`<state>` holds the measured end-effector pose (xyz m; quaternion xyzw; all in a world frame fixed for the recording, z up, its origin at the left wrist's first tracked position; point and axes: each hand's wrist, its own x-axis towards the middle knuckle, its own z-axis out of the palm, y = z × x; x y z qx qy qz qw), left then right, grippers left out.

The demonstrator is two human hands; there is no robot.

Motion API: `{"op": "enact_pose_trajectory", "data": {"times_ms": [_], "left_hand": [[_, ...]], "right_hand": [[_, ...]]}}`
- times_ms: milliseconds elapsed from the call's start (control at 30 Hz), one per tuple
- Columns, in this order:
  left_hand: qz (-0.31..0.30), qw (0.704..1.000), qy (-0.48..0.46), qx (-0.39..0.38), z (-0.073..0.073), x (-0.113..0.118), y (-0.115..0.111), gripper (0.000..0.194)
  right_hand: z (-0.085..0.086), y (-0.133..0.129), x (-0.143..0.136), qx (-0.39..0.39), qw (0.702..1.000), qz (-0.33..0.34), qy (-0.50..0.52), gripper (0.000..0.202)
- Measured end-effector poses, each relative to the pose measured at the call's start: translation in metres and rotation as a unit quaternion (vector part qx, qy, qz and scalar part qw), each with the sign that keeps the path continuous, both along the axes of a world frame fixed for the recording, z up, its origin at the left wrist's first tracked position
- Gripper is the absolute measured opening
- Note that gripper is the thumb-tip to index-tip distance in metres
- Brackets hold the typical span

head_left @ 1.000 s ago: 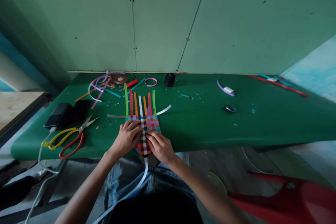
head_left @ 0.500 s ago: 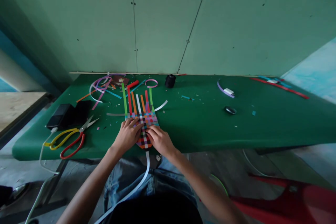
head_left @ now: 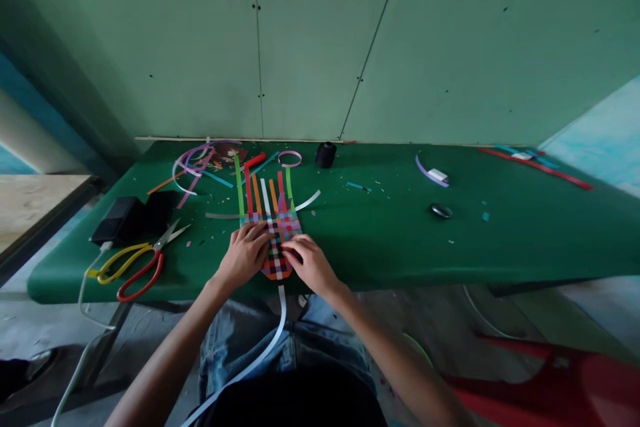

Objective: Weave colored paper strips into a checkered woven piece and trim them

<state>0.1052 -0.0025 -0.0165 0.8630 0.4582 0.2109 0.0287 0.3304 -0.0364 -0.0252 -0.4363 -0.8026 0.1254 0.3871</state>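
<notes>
Woven piece sits on bench, right under your left fingers. Those look laid flat, not gripping. Right fingers bent over it, can't tell if pinching. Imo press evenly with left, nudge strips snug with right, mind long white strip trailing below fingers.
</notes>
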Motion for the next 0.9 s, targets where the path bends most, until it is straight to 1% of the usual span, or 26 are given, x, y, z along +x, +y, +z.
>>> {"op": "enact_pose_trajectory", "data": {"times_ms": [133,200,300,333,400,433,533,633,700,833,900], "left_hand": [[0.000,1.000,-0.001,0.013,-0.002,0.000,-0.002,0.035],[0.000,1.000,-0.002,0.016,-0.002,0.000,-0.002,0.035],[0.000,1.000,-0.001,0.015,-0.003,0.000,-0.002,0.035],[0.000,1.000,-0.001,0.016,-0.002,0.000,-0.001,0.035],[0.001,1.000,-0.002,0.017,-0.002,0.000,-0.001,0.034],[0.001,1.000,-0.003,0.017,-0.002,0.000,-0.002,0.034],[0.000,1.000,0.000,0.016,-0.001,0.000,-0.002,0.035],[0.004,1.000,0.002,0.014,-0.001,0.001,-0.003,0.035],[0.006,1.000,-0.001,0.014,-0.001,0.001,-0.002,0.036],[0.001,1.000,-0.009,0.011,-0.001,0.001,-0.001,0.034],[-0.004,1.000,-0.007,0.009,-0.001,0.000,-0.001,0.033]], "right_hand": [[0.014,-0.007,-0.006,-0.037,0.998,-0.052,-0.015,0.016],[0.021,-0.008,-0.009,-0.086,0.995,-0.055,-0.006,0.012],[0.028,0.000,-0.010,-0.188,0.980,-0.046,0.046,0.017],[0.029,0.005,-0.010,-0.221,0.972,-0.042,0.068,0.017],[0.028,0.015,-0.008,-0.273,0.955,-0.036,0.105,0.008],[0.028,0.020,-0.007,-0.292,0.948,-0.034,0.120,0.006],[0.024,0.031,-0.005,-0.323,0.935,-0.024,0.147,0.009],[0.021,0.037,-0.006,-0.316,0.935,-0.006,0.161,0.009],[0.019,0.039,-0.008,-0.288,0.944,-0.004,0.160,0.007],[0.012,0.041,-0.011,-0.171,0.978,-0.013,0.116,0.014],[0.009,0.042,-0.011,-0.111,0.990,-0.005,0.086,0.018]]}}
